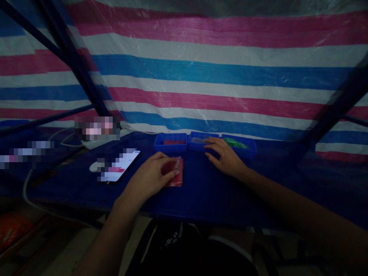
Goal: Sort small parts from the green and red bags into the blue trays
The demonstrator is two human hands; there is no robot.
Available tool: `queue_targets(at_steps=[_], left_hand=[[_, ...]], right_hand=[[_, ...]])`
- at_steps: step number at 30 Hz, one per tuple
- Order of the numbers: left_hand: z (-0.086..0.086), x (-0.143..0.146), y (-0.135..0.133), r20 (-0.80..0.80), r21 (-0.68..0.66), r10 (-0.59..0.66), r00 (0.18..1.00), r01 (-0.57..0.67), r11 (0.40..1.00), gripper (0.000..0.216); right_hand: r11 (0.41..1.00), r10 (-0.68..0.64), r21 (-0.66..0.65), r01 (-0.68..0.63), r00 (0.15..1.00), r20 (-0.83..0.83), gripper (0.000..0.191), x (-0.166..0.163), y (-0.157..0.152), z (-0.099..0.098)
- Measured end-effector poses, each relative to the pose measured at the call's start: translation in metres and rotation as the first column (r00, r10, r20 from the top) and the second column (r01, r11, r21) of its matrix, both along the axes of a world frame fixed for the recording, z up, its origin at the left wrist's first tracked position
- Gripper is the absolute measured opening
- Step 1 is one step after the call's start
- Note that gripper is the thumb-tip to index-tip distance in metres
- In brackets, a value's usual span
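My left hand point(153, 174) rests at a flat red packet point(178, 174) with a shiny clear surface, its fingers curled over the left side and the thumb lying across it. The packet lies on the blue table point(198, 199). Over the front right corner of the middle blue tray point(197, 146), my right hand point(224, 155) is open, fingers apart, with nothing visible in it. Greyish clear contents point(198, 140) show in that tray. To its left, another blue tray point(161, 147) contains red pieces; the right tray point(251, 151) has green packets point(235, 143).
A lit phone point(126, 165) lies left of my left hand, beside a small white object point(96, 166). Behind them is a white power strip point(115, 138) with cables. Blue metal posts point(83, 82) and a striped plastic sheet point(201, 73) enclose the table.
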State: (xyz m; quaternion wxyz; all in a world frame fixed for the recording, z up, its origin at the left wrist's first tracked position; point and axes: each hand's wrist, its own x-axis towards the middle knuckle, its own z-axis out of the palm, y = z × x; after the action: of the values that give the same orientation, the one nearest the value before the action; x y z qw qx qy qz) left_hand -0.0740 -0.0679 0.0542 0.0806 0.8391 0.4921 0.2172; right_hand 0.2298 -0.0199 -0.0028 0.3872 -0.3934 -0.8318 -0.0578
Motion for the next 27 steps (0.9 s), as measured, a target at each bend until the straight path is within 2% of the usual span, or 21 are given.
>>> queue_targets(at_steps=[7, 10, 15, 19, 24, 27], left_hand=[[-0.003, -0.001, -0.005, 0.112, 0.049, -0.034, 0.993, 0.029, 0.998, 0.029], [-0.006, -0.007, -0.014, 0.126, 0.098, -0.006, 0.992, -0.007, 0.995, 0.034], [-0.025, -0.029, -0.032, 0.072, 0.061, 0.073, 0.995, -0.078, 0.995, 0.045], [-0.040, -0.044, -0.041, 0.156, 0.041, 0.111, 0.981, -0.119, 0.992, 0.042], [-0.043, -0.047, -0.050, 0.291, 0.022, 0.223, 0.930, -0.240, 0.971, 0.039], [-0.036, -0.042, -0.052, 0.440, -0.068, 0.322, 0.838, -0.327, 0.943, 0.037]], right_hand=[[1.000, 0.026, 0.004, -0.026, 0.999, -0.029, 0.025, -0.003, -0.006, 0.005], [0.999, 0.041, -0.007, -0.042, 0.999, -0.035, 0.026, -0.004, -0.007, 0.006], [0.998, 0.048, -0.034, -0.050, 0.998, -0.051, 0.028, -0.007, -0.011, 0.008], [0.998, 0.053, -0.034, -0.055, 0.997, -0.058, 0.027, -0.008, -0.013, 0.008], [0.998, 0.049, -0.036, -0.051, 0.997, -0.062, 0.027, -0.008, -0.012, 0.009], [0.998, 0.047, -0.037, -0.049, 0.997, -0.064, 0.026, -0.009, -0.013, 0.009]])
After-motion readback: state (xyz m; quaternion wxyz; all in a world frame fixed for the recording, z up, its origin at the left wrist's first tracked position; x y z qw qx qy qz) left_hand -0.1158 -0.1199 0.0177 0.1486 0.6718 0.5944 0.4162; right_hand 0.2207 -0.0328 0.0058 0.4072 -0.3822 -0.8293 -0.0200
